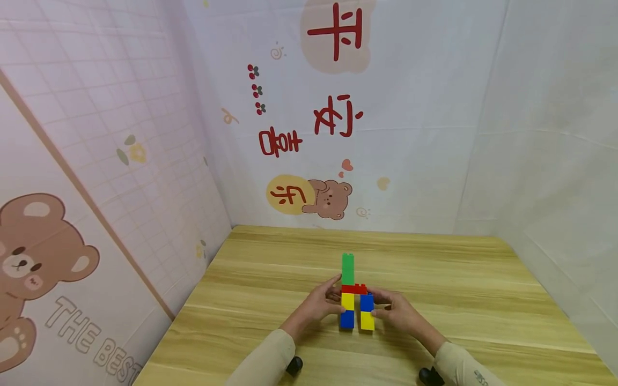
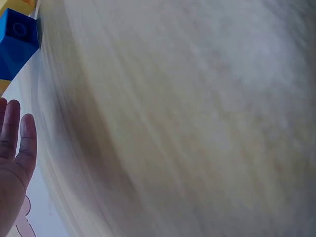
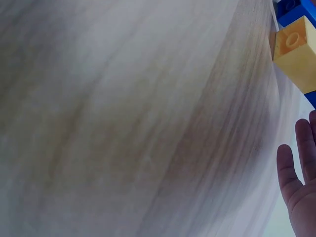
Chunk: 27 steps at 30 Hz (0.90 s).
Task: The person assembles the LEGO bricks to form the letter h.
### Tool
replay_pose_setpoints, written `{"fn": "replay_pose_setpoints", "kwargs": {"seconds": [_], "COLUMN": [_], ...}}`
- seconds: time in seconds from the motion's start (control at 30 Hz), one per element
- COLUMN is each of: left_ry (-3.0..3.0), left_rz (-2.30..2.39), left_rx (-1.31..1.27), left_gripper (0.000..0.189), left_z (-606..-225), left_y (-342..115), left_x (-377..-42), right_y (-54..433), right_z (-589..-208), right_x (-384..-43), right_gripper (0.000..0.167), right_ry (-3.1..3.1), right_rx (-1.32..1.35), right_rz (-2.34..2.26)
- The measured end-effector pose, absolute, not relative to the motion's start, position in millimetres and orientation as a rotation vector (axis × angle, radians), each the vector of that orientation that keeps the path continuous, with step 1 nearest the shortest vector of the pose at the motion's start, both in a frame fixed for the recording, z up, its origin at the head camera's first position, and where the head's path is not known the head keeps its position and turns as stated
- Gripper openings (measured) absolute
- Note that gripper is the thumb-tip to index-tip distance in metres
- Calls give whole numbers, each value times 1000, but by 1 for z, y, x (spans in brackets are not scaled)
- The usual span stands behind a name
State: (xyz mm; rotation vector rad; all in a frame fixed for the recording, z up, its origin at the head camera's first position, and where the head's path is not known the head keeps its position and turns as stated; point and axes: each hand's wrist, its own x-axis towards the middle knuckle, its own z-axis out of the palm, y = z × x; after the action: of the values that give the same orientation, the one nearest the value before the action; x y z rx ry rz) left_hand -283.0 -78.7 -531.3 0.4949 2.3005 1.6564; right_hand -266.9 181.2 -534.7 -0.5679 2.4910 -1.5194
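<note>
A figure of toy building blocks is held between both hands, with the hollow undersides of its legs showing in the wrist views. Its left leg has a yellow block (image 1: 347, 301) over a blue block (image 1: 347, 320); its right leg has a blue block (image 1: 367, 303) over a yellow block (image 1: 367, 321). A red block (image 1: 354, 289) bridges the legs, and a green column (image 1: 347, 269) rises at the left. My left hand (image 1: 322, 301) grips the left leg, thumb in front. With thumb in front too, my right hand (image 1: 397, 311) grips the right leg.
Beneath the figure lies a wood-grain table (image 1: 241, 300). A printed white cloth (image 1: 415, 107) hangs behind it, and more cloth covers both sides. Black wrist devices (image 1: 294, 366) are at both sleeves.
</note>
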Motion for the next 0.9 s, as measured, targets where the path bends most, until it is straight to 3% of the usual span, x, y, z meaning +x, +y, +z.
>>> {"fn": "replay_pose_setpoints", "kwargs": {"seconds": [0.9], "left_ry": [2300], "left_rz": [1578], "left_rx": [435], "left_gripper": [77], "left_z": [-535], "left_y": [-79], "left_x": [-287], "right_y": [183], "right_z": [-544], "right_x": [-271], "right_gripper": [53], "right_ry": [2458], "right_rx": [-566], "right_rz": [-1487]}}
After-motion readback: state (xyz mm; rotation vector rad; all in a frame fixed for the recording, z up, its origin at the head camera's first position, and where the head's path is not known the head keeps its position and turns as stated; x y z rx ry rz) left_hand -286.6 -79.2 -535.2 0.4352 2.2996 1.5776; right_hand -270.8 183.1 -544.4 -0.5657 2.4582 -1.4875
